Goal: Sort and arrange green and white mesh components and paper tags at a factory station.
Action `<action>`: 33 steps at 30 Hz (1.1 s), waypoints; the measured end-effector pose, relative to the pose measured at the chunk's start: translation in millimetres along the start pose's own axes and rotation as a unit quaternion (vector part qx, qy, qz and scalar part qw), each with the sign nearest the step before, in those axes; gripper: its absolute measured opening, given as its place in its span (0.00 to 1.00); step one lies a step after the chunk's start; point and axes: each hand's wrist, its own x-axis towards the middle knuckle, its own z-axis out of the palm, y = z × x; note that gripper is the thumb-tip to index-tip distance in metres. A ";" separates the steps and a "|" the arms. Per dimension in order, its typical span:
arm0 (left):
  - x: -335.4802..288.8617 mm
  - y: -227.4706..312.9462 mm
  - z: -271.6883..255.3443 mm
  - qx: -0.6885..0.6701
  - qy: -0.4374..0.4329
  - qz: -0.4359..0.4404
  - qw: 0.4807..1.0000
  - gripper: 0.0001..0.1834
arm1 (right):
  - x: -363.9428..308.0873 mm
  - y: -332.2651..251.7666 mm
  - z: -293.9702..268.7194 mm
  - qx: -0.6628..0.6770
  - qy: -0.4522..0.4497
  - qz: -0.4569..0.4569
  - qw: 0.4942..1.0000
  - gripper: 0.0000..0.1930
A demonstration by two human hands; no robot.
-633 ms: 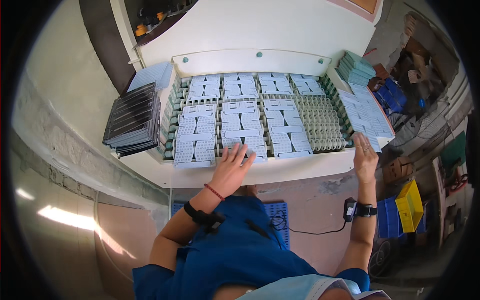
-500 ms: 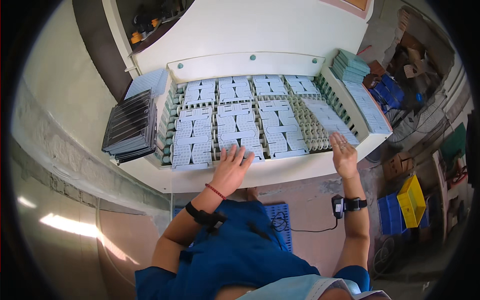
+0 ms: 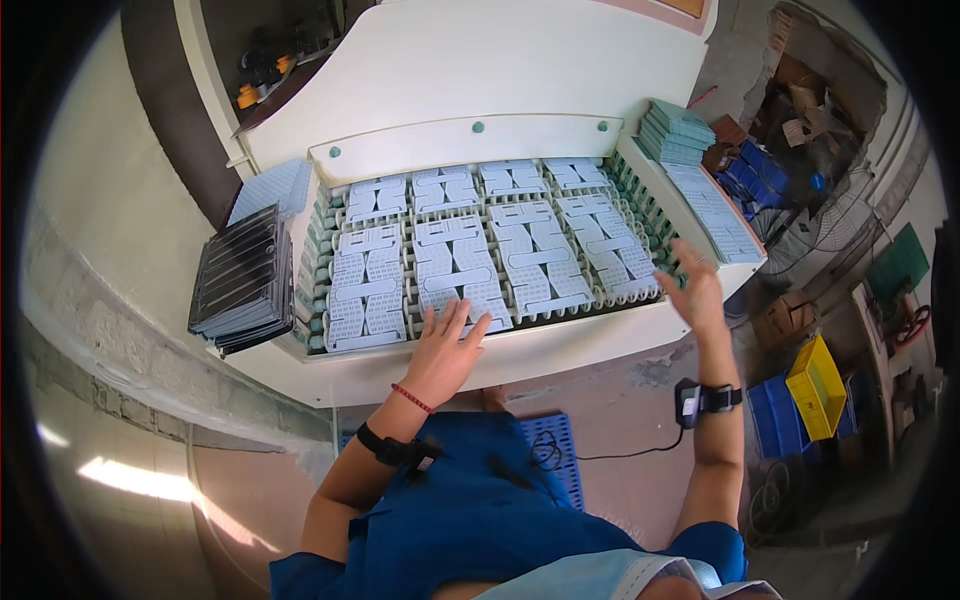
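Observation:
Pale blue-white flat panels with dark cut-outs lie in two rows on the roller conveyor [image 3: 318, 285] of a white machine. My left hand [image 3: 443, 352] rests its spread fingertips at the near edge of the second front-row panel from the left [image 3: 453, 262]. Its fingers are not closed round the panel. My right hand [image 3: 702, 295] is raised beside the near right corner of the rightmost front-row panel [image 3: 607, 245], thumb and fingers apart with nothing in them. That panel lies flat on the rollers, slightly slanted.
Left of the conveyor sit a stack of dark slotted plates [image 3: 238, 285] and some pale sheets [image 3: 270, 190]. A pile of greenish panels [image 3: 676, 132] and more pale panels [image 3: 712, 208] lie on the right ledge. Yellow [image 3: 820, 388] and blue bins [image 3: 778, 415] stand on the floor at right.
The rightmost front panel, tilted under my right hand before, now lies flat on the rollers. My right hand has let go and lifted off. The view has shifted slightly.

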 end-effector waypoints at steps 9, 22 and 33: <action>-16.7 14.1 -14.4 -0.034 0.008 0.012 0.999 0.26 | 48.8 210.9 -36.8 -0.022 -0.307 0.335 0.891 0.73; -48.7 9.0 -30.4 -0.074 0.026 0.013 0.997 0.23 | 60.5 141.8 -50.0 -0.221 -0.333 0.367 0.840 0.60; -54.7 29.4 -38.6 -0.372 0.081 -0.066 0.922 0.22 | -28.3 -17.9 4.3 0.219 -0.020 0.126 0.967 0.57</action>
